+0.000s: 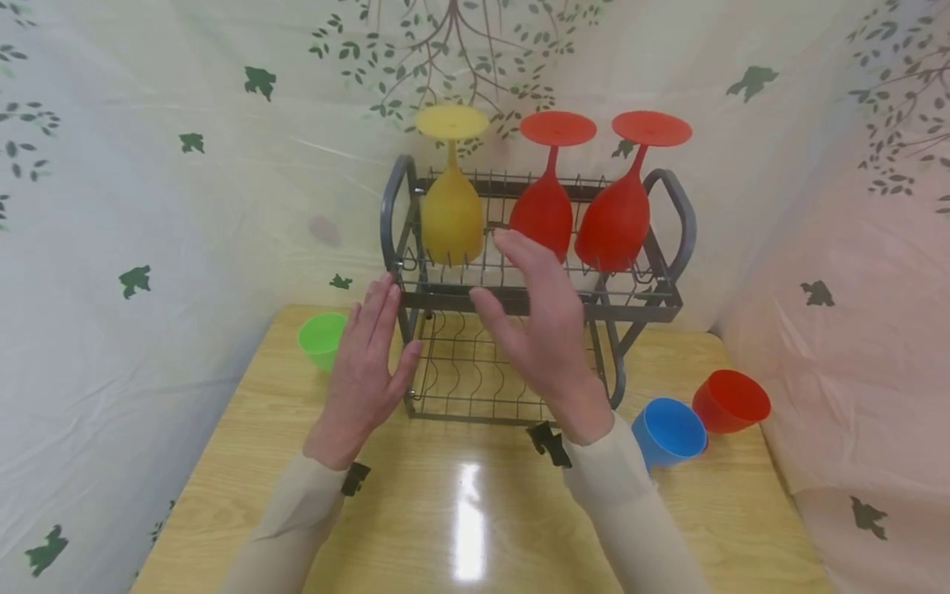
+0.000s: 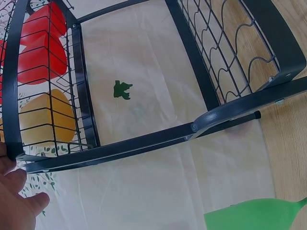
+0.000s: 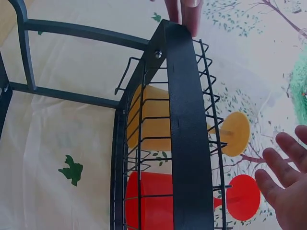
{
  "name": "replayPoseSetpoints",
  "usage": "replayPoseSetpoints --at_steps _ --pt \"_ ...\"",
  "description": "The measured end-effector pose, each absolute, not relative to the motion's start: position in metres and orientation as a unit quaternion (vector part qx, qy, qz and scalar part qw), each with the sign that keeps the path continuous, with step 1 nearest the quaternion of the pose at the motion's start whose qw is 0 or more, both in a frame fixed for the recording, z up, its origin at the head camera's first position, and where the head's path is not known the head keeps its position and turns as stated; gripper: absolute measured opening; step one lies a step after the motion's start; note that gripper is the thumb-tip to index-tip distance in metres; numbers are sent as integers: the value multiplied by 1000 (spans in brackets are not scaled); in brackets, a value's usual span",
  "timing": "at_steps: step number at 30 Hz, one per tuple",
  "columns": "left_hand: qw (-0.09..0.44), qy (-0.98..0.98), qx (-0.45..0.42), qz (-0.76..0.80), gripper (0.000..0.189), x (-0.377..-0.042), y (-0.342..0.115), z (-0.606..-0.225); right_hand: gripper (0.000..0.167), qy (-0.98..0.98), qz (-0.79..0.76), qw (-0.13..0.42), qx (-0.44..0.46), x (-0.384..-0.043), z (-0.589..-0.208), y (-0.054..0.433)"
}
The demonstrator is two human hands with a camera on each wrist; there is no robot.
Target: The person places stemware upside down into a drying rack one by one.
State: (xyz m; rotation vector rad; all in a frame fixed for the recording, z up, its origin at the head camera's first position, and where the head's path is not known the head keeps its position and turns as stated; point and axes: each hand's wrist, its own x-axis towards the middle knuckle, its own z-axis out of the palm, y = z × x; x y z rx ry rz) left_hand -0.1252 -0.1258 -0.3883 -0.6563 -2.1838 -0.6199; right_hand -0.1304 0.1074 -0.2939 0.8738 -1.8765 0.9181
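A dark two-tier dish rack (image 1: 534, 301) stands on the table. Upside down on its upper tier are a yellow goblet (image 1: 451, 216) and two red goblets, one in the middle (image 1: 545, 202) and one at the right (image 1: 614, 223). My left hand (image 1: 364, 363) touches the rack's left front corner with straight fingers; the left wrist view shows its fingertips at that corner. My right hand (image 1: 545, 322) hovers before the upper tier, thumb apart from relaxed fingers, holding nothing. In the right wrist view the right hand (image 3: 288, 177) is apart from the goblets' bases.
A green goblet (image 1: 322, 340) stands left of the rack, partly behind my left hand. Right of the rack are a blue goblet (image 1: 670, 431) and a red goblet (image 1: 731, 400), close together near the table's right edge. Patterned cloth (image 1: 223, 206) hangs behind and at both sides.
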Motion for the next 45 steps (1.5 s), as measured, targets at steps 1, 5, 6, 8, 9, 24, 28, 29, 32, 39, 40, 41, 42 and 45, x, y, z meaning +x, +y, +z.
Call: replayPoseSetpoints --at_steps 1,5,6,8,9,24,28,29,32,39,40,41,42,45 --pt "380 -855 -257 -243 70 -125 -126 -388 49 -748 369 426 351 -128 -296 109" --pt "382 -853 -259 -243 70 -126 -126 -388 53 -734 390 435 347 -119 -304 114" --pt "382 -853 -259 -244 70 -126 -126 -388 53 -730 395 438 345 -117 -306 115" --pt "382 -852 -260 -245 70 -127 -126 -388 51 -723 407 445 339 -114 -312 118" --pt "383 -852 -260 -246 70 -126 -126 -387 51 -719 412 449 335 -112 -314 120" --pt "384 -848 -258 -259 70 -127 -126 -389 59 -709 443 478 270 -92 -356 158" --pt "381 -847 -259 -264 70 -126 -125 -389 60 -723 420 482 261 -88 -369 167" --pt "381 -847 -261 -264 71 -126 -125 -389 60 -725 415 483 262 -87 -372 168" --pt "391 -837 -272 -270 70 -125 -125 -391 61 -731 410 473 272 -86 -380 171" --pt "387 -840 -273 -264 73 -121 -133 -401 60 -758 390 436 289 -82 -396 175" --pt "381 -845 -271 -260 74 -120 -136 -402 59 -761 387 432 289 -82 -399 175" --pt "378 -848 -270 -256 75 -119 -138 -403 59 -764 385 429 291 -81 -401 176" --pt "373 -852 -268 -253 76 -118 -141 -404 60 -767 383 425 291 -80 -404 176" --pt "364 -859 -262 -247 76 -115 -149 -407 60 -783 375 403 290 -77 -413 178"
